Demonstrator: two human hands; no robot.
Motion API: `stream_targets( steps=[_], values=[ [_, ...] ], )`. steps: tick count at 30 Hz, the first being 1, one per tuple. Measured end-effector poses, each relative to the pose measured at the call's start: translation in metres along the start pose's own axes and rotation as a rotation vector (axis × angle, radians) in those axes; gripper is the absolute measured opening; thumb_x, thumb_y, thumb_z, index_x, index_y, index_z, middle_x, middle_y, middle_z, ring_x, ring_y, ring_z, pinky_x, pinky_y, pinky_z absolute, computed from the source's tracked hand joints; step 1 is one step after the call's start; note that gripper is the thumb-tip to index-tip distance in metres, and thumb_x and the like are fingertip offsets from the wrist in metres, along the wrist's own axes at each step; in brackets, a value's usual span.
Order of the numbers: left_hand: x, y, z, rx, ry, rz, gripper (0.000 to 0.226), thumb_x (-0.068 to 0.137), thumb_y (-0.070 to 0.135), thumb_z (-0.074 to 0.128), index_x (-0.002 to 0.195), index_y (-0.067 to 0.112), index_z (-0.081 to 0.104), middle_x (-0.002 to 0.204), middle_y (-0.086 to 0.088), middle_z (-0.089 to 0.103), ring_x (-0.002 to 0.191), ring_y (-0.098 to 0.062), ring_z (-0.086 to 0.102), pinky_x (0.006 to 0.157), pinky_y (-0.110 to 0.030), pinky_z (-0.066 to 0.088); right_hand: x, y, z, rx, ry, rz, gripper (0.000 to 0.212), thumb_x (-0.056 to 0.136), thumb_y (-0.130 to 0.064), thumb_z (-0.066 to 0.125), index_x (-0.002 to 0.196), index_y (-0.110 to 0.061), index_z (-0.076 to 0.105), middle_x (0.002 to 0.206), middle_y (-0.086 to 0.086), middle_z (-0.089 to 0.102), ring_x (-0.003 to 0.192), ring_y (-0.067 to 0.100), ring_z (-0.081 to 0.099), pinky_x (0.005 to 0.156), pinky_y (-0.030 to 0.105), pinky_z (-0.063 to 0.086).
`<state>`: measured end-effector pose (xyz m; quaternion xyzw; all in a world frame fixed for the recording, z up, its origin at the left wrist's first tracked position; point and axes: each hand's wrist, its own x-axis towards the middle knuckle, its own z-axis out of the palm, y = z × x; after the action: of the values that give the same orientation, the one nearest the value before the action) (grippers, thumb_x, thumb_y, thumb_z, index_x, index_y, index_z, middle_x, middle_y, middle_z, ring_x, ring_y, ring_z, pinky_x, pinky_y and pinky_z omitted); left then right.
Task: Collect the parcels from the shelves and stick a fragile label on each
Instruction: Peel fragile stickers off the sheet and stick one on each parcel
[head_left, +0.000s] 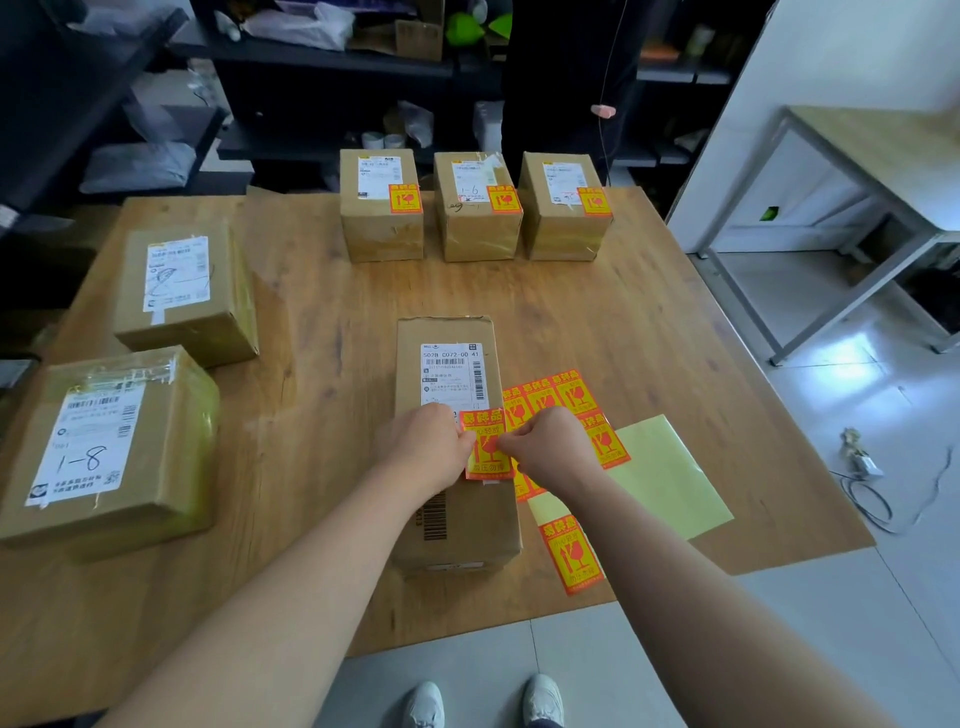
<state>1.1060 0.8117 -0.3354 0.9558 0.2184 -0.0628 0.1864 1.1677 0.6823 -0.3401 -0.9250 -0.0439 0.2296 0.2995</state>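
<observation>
A tall brown parcel (457, 499) lies in the middle of the wooden table (322, 291). Over its top face both hands pinch one orange fragile label (485, 452): my left hand (423, 444) grips its left edge, my right hand (545, 447) its right edge. Whether the label touches the box I cannot tell. The sticker sheet (566, 400) with more orange labels lies right of the parcel on yellow backing (660, 473). Three parcels (475, 228) with labels stuck on stand in a row at the far edge. Two parcels (182, 296) (104, 447) without labels sit at the left.
Dark shelves (322, 57) with bags and boxes stand behind the table. A second table (878, 156) is at the right. A cable and small device (862, 462) lie on the tiled floor at the right. My shoes (543, 699) show below the table edge.
</observation>
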Motion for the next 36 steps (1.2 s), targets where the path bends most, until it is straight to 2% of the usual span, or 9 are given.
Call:
stream_targets(
  steps=[6, 8, 10, 14, 18, 23, 28, 32, 36],
  values=[
    [-0.009, -0.006, 0.0, 0.017, 0.074, 0.014, 0.035, 0.092, 0.05, 0.049, 0.077, 0.018, 0.046, 0.075, 0.003, 0.054, 0.072, -0.021, 0.054, 0.058, -0.03, 0.037, -0.003, 0.0, 0.0, -0.141, 0.071, -0.075, 0.036, 0.082, -0.041, 0.07, 0.077, -0.007, 0.06, 0.072, 0.004, 0.058, 0.058, 0.016, 0.052, 0.045, 0.025, 0.038],
    [-0.013, -0.01, 0.002, 0.025, 0.122, 0.053, 0.032, 0.093, 0.049, 0.048, 0.083, 0.018, 0.045, 0.078, 0.005, 0.054, 0.069, -0.019, 0.053, 0.056, -0.03, 0.036, -0.009, 0.0, -0.007, -0.153, 0.101, -0.1, 0.037, 0.08, -0.045, 0.071, 0.089, -0.014, 0.053, 0.083, 0.0, 0.056, 0.07, 0.015, 0.053, 0.05, 0.025, 0.037],
    [-0.018, -0.017, 0.011, 0.021, 0.215, 0.166, 0.024, 0.094, 0.043, 0.049, 0.094, 0.019, 0.046, 0.086, 0.005, 0.055, 0.071, -0.019, 0.053, 0.057, -0.03, 0.038, -0.015, 0.003, -0.009, -0.194, 0.136, -0.214, 0.036, 0.083, -0.044, 0.069, 0.104, -0.02, 0.055, 0.1, -0.001, 0.056, 0.083, 0.017, 0.057, 0.06, 0.028, 0.046],
    [-0.023, -0.031, 0.035, 0.081, 0.34, 0.369, 0.037, 0.086, 0.035, 0.061, 0.12, 0.02, 0.059, 0.09, -0.002, 0.051, 0.081, -0.024, 0.055, 0.064, -0.037, 0.049, -0.021, 0.018, -0.001, -0.415, 0.161, -0.537, 0.04, 0.098, -0.036, 0.048, 0.137, -0.029, 0.049, 0.118, 0.003, 0.047, 0.098, 0.023, 0.056, 0.073, 0.031, 0.044],
    [-0.023, -0.031, 0.037, 0.194, 0.378, 0.339, 0.047, 0.086, 0.043, 0.06, 0.129, 0.023, 0.057, 0.092, -0.002, 0.049, 0.083, -0.023, 0.05, 0.07, -0.038, 0.043, -0.016, 0.029, 0.002, -0.605, 0.145, -0.563, 0.047, 0.102, -0.04, 0.027, 0.148, -0.033, 0.024, 0.129, 0.007, 0.039, 0.116, 0.027, 0.046, 0.091, 0.038, 0.04],
    [-0.028, -0.03, 0.03, 0.213, 0.287, 0.308, 0.053, 0.094, 0.05, 0.042, 0.143, 0.03, 0.039, 0.108, -0.001, 0.045, 0.098, -0.022, 0.044, 0.081, -0.036, 0.037, -0.016, 0.031, 0.003, -0.642, 0.101, -0.557, 0.049, 0.102, -0.043, 0.022, 0.15, -0.034, 0.013, 0.137, 0.006, 0.033, 0.123, 0.027, 0.042, 0.098, 0.04, 0.038],
    [-0.026, -0.031, 0.027, 0.17, 0.199, 0.255, 0.054, 0.097, 0.048, 0.034, 0.148, 0.033, 0.025, 0.122, 0.001, 0.037, 0.111, -0.02, 0.038, 0.091, -0.035, 0.032, -0.014, 0.035, 0.001, -0.243, 0.1, -0.404, 0.043, 0.102, -0.032, 0.036, 0.144, -0.026, 0.039, 0.132, 0.005, 0.047, 0.117, 0.026, 0.05, 0.091, 0.036, 0.043],
    [-0.027, -0.031, 0.025, 0.156, 0.164, 0.248, 0.055, 0.098, 0.046, 0.034, 0.149, 0.029, 0.024, 0.125, 0.001, 0.035, 0.116, -0.019, 0.036, 0.097, -0.033, 0.031, -0.02, 0.03, 0.006, -0.156, 0.146, -0.335, 0.029, 0.099, -0.028, 0.043, 0.118, -0.019, 0.063, 0.112, 0.003, 0.061, 0.1, 0.022, 0.057, 0.082, 0.035, 0.048],
    [-0.03, -0.033, 0.023, 0.141, 0.16, 0.253, 0.056, 0.097, 0.047, 0.036, 0.148, 0.026, 0.025, 0.127, 0.001, 0.035, 0.117, -0.018, 0.035, 0.098, -0.032, 0.031, -0.025, 0.027, 0.011, -0.055, 0.108, -0.218, 0.025, 0.096, -0.034, 0.05, 0.097, -0.016, 0.067, 0.091, 0.0, 0.067, 0.081, 0.017, 0.061, 0.074, 0.041, 0.055]
  ],
)
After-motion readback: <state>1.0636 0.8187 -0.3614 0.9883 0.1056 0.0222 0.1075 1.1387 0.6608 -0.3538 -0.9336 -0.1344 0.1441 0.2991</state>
